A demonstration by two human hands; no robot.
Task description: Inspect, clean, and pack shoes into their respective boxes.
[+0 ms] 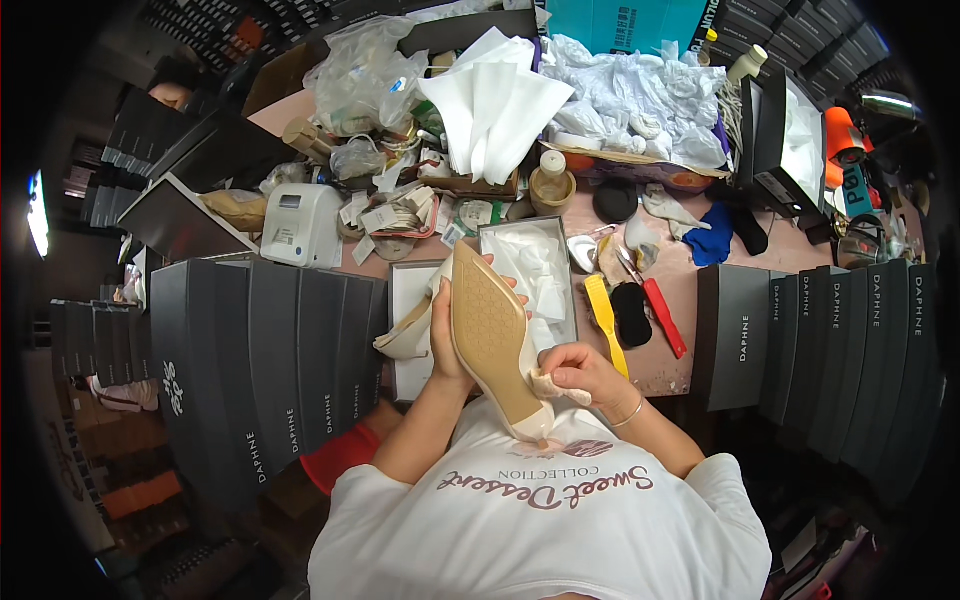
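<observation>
In my left hand (447, 340) is a cream high-heeled shoe (490, 320), its tan patterned sole facing up and its heel end toward me. The fingers wrap round the middle of the shoe. My right hand (590, 378) pinches a small beige cloth (560, 388) against the shoe's side near the heel. Just left of my left hand shows what looks like a second cream shoe (405, 337), partly hidden. Beyond the hands lies an open shoe box (571, 300) with white tissue paper (530, 275) in it.
Stacked dark shoe boxes (270, 350) stand left, more boxes (800, 340) right. On the pink table lie a yellow-handled brush (603, 320), a black oval brush (631, 315) and a red-handled tool (664, 318). Farther back are a white label printer (302, 225), a bottle (552, 185) and crumpled paper (640, 95).
</observation>
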